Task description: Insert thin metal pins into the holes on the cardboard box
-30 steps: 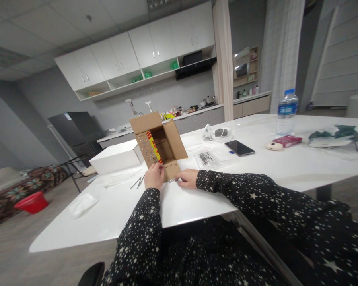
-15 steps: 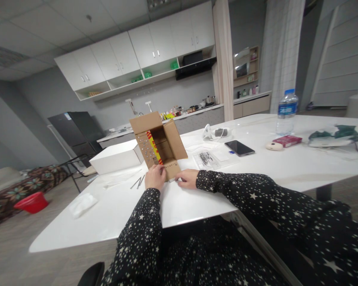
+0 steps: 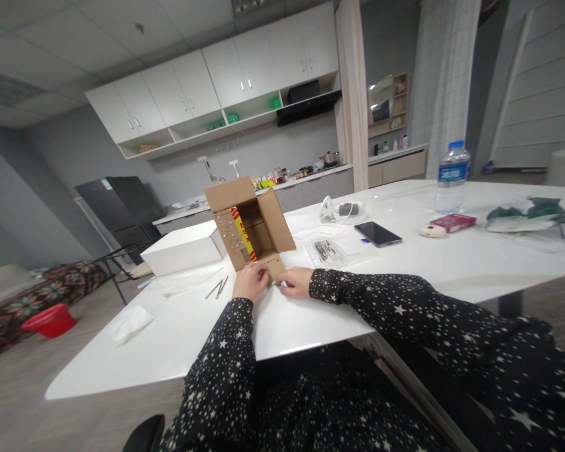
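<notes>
White wall cabinets [image 3: 226,85] above a long kitchen counter [image 3: 311,179]; left of that counter, a black fridge [image 3: 122,210]; right of it, a pale curtain [image 3: 353,94]. Grey floor [image 3: 23,389], tiled ceiling [image 3: 51,44].

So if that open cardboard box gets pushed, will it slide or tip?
The cardboard box stands tall with its flaps up, so it probably tips easily. It looks light, likely sliding on the glossy white table. Both hands, left hand and right hand, steady its base.

White table [image 3: 311,326], cardboard box [image 3: 252,229], phone [image 3: 377,233]
</notes>
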